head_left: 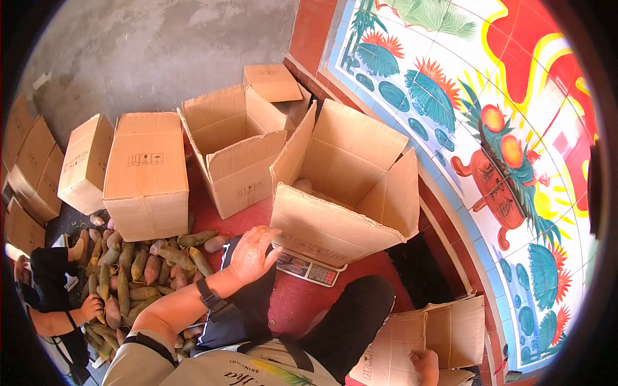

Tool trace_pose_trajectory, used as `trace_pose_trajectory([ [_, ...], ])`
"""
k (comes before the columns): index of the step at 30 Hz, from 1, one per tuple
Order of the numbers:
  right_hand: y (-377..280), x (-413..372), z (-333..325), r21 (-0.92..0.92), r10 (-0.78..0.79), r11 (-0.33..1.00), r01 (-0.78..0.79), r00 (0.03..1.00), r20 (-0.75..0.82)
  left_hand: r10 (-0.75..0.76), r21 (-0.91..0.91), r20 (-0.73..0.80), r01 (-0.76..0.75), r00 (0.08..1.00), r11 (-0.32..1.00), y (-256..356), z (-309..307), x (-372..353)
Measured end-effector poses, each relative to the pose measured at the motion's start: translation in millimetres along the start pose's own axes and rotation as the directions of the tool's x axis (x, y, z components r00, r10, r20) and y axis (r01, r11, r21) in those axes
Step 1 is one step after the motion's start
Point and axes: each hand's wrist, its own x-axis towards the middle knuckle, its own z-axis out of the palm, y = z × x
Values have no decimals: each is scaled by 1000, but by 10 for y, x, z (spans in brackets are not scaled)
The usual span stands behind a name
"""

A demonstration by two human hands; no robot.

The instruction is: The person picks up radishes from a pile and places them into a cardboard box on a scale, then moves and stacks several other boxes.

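My left hand (253, 255), with a dark band on its wrist, is raised in front of a large open cardboard box (335, 226). Its fingers are stretched out and the fingertips are right at the box's lower left corner. That box stands on a digital scale (304, 269), whose keypad shows below the front wall; a little of its contents shows inside. Low on the right, my right hand (425, 367) has its fingers curled at the edge of a smaller, open-flapped cardboard box (394, 341).
A pile of sweet potatoes (141, 270) lies to the left, where another person's hand (90, 307) touches it. Behind stand a closed carton (145, 161), an open carton (238, 174) and several more along the grey wall. A painted tile wall (444, 96) borders the right.
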Motion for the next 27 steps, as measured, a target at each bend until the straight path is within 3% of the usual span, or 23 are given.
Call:
trace_pose_trajectory([
  [13, 201, 68, 128, -71, -32, 997, 30, 999, -27, 16, -13, 5, -16, 1000, 1000, 24, -22, 16],
  [22, 140, 105, 143, -3, -93, 996, 94, 988, -125, 22, 13, -13, -22, 1000, 1000, 4, -25, 3],
  [24, 84, 96, 119, -91, -146, 988, 128, 960, -238, 26, 12, -13, -26, 1000, 1000, 5, -29, 2],
  [27, 203, 132, 128, -138, -166, 982, 133, 950, -263, 21, 4, -11, -21, 1000, 1000, 15, -51, 8],
])
